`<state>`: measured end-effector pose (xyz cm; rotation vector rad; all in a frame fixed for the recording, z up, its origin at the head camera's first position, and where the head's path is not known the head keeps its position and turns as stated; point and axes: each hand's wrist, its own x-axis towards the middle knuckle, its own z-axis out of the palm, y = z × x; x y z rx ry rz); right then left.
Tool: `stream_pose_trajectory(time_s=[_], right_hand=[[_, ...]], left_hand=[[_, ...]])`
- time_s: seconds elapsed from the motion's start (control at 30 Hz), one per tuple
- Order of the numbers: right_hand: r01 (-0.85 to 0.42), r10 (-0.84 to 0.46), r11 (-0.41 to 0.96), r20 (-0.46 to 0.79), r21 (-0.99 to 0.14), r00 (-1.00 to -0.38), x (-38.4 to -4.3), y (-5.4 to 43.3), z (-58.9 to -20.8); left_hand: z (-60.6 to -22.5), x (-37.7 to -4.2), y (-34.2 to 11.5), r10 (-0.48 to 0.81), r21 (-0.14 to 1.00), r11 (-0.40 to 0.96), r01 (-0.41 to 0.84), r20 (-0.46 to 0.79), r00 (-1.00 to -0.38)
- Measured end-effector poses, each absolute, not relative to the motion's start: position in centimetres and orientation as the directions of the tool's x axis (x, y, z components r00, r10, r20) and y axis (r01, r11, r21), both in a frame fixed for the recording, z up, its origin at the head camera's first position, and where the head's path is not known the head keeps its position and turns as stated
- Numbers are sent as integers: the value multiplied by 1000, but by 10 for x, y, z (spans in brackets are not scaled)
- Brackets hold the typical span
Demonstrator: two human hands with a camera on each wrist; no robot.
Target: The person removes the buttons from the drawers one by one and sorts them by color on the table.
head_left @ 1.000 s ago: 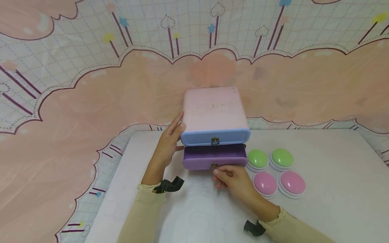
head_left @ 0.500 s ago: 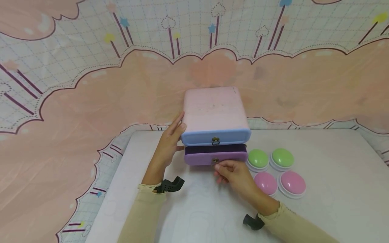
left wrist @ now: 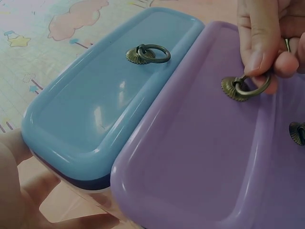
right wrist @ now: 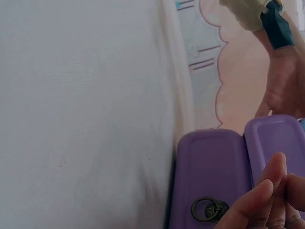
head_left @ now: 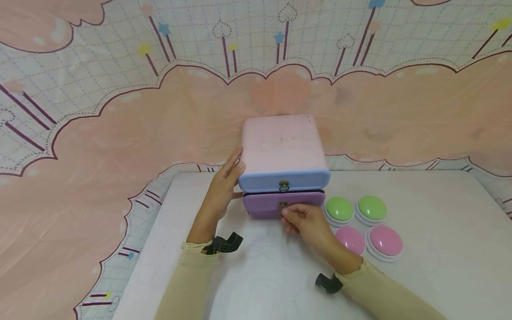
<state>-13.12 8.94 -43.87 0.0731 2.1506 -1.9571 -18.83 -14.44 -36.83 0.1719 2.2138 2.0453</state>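
A small drawer cabinet (head_left: 284, 142) with a pink top stands on the white table. Its blue upper drawer (head_left: 256, 183) is flush with the body. Below it, the purple middle drawer (head_left: 260, 201) is pushed nearly all the way in, with a thin dark gap along its top. My left hand (head_left: 219, 191) rests against the cabinet's left side, fingers extended. With thumb and fingertips my right hand (head_left: 307, 222) pinches the brass ring pull (left wrist: 259, 89) on the middle drawer. A lower purple drawer (right wrist: 212, 157) with its own ring shows in the right wrist view.
Two green domed buttons (head_left: 339, 208) and two pink ones (head_left: 386, 240), all on white bases, sit right of the cabinet, close to my right forearm. A cloud-patterned cloth (head_left: 192, 115) hangs behind the table (head_left: 440, 249).
The purple middle drawer has slid inward from partly out to nearly closed, my right hand moving forward with its ring. My left hand stays at the cabinet's side.
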Motion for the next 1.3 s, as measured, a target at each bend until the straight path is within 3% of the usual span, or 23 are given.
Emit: stream_pose_trajectory(time_s=[1.3], right_hand=[[195, -107, 66, -202, -979, -974, -140, 87, -445]], left_hand=[[-367, -187, -144, 166, 997, 73, -7, -19, -986]])
